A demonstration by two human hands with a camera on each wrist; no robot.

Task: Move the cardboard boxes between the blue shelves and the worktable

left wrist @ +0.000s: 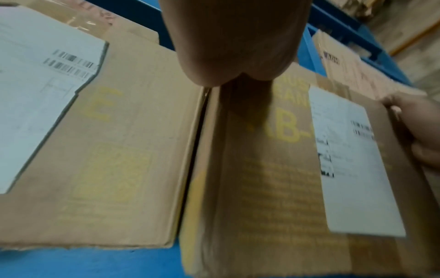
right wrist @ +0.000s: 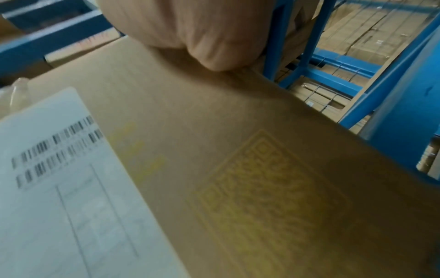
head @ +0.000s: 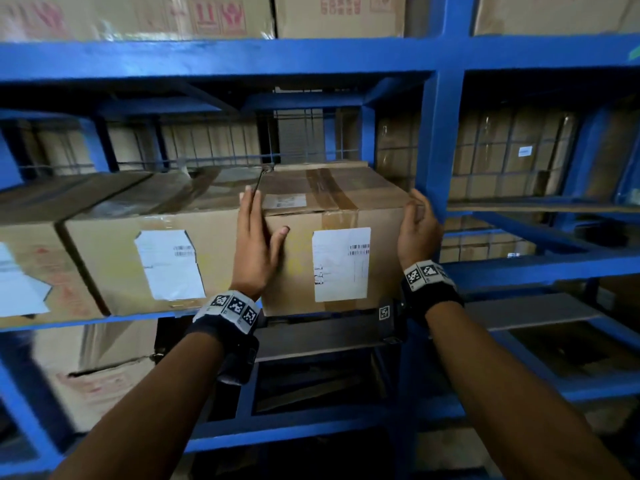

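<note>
Head view: a taped cardboard box (head: 332,237) stands at the right end of a row on the middle tier of the blue shelves (head: 242,58), its front face projecting slightly past the neighbouring box (head: 145,258) and its right side near the blue upright (head: 438,143). The left hand (head: 254,244) has its fingers slid into the narrow gap between the two boxes, thumb pressed on the front face; the right hand (head: 417,230) lies against the box's right edge, fingers bent round the corner (their tips are hidden). Both hands thus clamp the box from opposite sides, a hold suited to sliding a tightly packed carton along the tier. A white label (head: 341,263) faces outward. The worktable is not in view.
</note>
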